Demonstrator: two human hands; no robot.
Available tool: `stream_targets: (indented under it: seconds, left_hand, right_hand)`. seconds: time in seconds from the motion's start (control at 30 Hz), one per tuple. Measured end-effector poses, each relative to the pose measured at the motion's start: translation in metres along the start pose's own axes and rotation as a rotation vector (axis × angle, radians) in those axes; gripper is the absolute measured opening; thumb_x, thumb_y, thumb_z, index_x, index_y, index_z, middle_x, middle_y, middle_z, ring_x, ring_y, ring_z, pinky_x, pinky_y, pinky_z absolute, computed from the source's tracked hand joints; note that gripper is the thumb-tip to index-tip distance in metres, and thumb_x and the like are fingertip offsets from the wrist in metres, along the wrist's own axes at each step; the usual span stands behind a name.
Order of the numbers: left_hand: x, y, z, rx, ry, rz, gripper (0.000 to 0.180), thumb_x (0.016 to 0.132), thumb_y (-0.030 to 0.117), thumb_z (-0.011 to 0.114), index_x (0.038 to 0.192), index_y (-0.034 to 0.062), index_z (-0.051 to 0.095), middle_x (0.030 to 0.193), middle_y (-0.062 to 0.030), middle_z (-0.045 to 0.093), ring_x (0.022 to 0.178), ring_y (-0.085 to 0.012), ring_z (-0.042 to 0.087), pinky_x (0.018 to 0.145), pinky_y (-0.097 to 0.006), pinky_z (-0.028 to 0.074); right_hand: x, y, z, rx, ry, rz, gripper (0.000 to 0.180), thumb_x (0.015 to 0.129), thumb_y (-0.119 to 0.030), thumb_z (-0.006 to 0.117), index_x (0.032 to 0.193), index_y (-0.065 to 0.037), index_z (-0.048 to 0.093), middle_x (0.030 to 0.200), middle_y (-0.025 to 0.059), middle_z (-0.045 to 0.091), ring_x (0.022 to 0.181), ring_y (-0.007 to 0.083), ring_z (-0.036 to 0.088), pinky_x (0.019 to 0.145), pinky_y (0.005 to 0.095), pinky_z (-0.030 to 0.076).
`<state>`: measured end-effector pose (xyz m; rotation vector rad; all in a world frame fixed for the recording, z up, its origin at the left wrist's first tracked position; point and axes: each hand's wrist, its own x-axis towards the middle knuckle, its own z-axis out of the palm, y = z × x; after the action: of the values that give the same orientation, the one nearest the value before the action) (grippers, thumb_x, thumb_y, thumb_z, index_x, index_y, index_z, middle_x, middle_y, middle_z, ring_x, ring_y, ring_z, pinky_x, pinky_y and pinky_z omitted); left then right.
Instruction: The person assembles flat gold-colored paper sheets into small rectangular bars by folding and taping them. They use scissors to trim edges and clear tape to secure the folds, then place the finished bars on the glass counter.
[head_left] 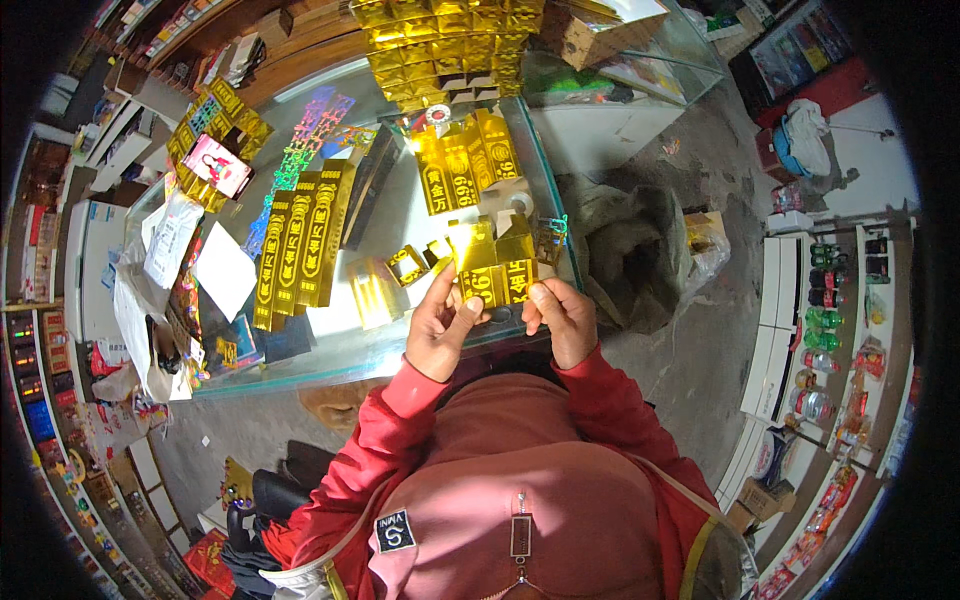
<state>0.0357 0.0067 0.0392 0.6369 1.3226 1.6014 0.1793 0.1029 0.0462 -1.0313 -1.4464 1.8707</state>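
Note:
I hold a shiny gold foil paper box (492, 262) over the front edge of a glass counter (400, 215). My left hand (440, 322) grips its left lower side and my right hand (562, 316) grips its right lower corner. The box is partly folded, with flaps standing up. A small folded gold box (407, 265) lies on the glass just left of it. Farther back on the counter lie a row of long gold bars (300, 245) and another group of gold bars (465, 158). My red sleeves come in from below.
A stack of gold boxes (445, 45) rises at the counter's far side. A phone with a lit screen (217, 165), white papers (222, 270) and plastic bags (140, 300) crowd the left end. A grey sack (630, 250) sits on the floor right of the counter, with drink shelves (820, 330) beyond.

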Motion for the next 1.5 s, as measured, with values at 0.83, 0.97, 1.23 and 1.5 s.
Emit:
stream_targets:
  seconds: [0.83, 0.97, 1.23, 1.5]
  left_hand:
    - [0.008, 0.022, -0.007, 0.357, 0.195, 0.157, 0.017, 0.092, 0.018, 0.057, 0.093, 0.0014, 0.061, 0.069, 0.0032, 0.054, 0.060, -0.0039, 0.048, 0.053, -0.020, 0.041]
    - [0.004, 0.027, -0.009, 0.114, 0.100, 0.077, 0.022, 0.095, 0.021, 0.053, 0.099, 0.0009, 0.060, 0.074, 0.0015, 0.055, 0.062, -0.0046, 0.048, 0.055, -0.021, 0.042]
    - [-0.005, 0.040, 0.005, -0.171, -0.078, -0.005, 0.040, 0.090, 0.006, 0.057, 0.128, 0.0009, 0.046, 0.107, -0.0047, 0.062, 0.097, -0.0093, 0.056, 0.085, -0.022, 0.044]
    - [-0.008, 0.030, 0.007, -0.021, 0.132, 0.055, 0.039, 0.086, -0.001, 0.060, 0.124, -0.0017, 0.049, 0.102, -0.0057, 0.064, 0.092, -0.0082, 0.057, 0.082, -0.021, 0.046]
  right_hand:
    - [0.011, -0.016, 0.017, 0.035, -0.110, 0.066, 0.017, 0.086, -0.009, 0.059, 0.101, -0.001, 0.060, 0.064, -0.0014, 0.054, 0.045, 0.0036, 0.042, 0.041, 0.0194, 0.034]
    - [0.014, -0.012, 0.008, 0.003, -0.170, -0.002, 0.017, 0.085, -0.009, 0.059, 0.098, 0.001, 0.060, 0.072, 0.0032, 0.060, 0.055, 0.0084, 0.052, 0.051, 0.0223, 0.043]
    - [0.030, -0.027, -0.001, -0.409, -0.299, -0.590, 0.022, 0.088, -0.006, 0.049, 0.105, 0.001, 0.060, 0.114, 0.0163, 0.059, 0.105, 0.0219, 0.057, 0.088, 0.0312, 0.046]
    - [0.034, -0.035, 0.008, -0.253, -0.243, -0.154, 0.021, 0.090, -0.016, 0.054, 0.103, 0.001, 0.059, 0.094, 0.0074, 0.064, 0.084, 0.0127, 0.059, 0.076, 0.0257, 0.047]
